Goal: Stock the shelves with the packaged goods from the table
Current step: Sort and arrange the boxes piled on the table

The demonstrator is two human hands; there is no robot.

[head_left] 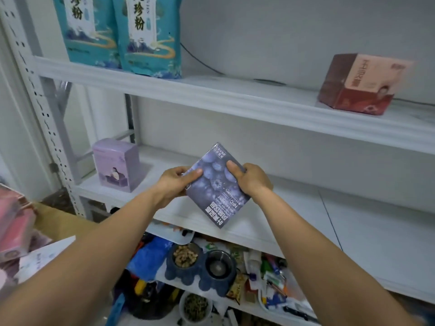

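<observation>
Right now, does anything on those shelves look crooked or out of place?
The blueberry box, gripped by the left hand and right hand before the middle shelf, is tilted corner-down with its print upside down.

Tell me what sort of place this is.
Likely a home storeroom: white metal shelves hold teal bags and a purple box, pet bowls sit among clutter below, and the left hand and right hand hold a blue box.

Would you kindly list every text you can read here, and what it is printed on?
"珍粉": left teal pouch, right teal pouch.
"NFC": upside down on the blueberry-printed purple carton.
Too blurred: dark red hexagonal box, lilac box, the carton's other print.
</observation>
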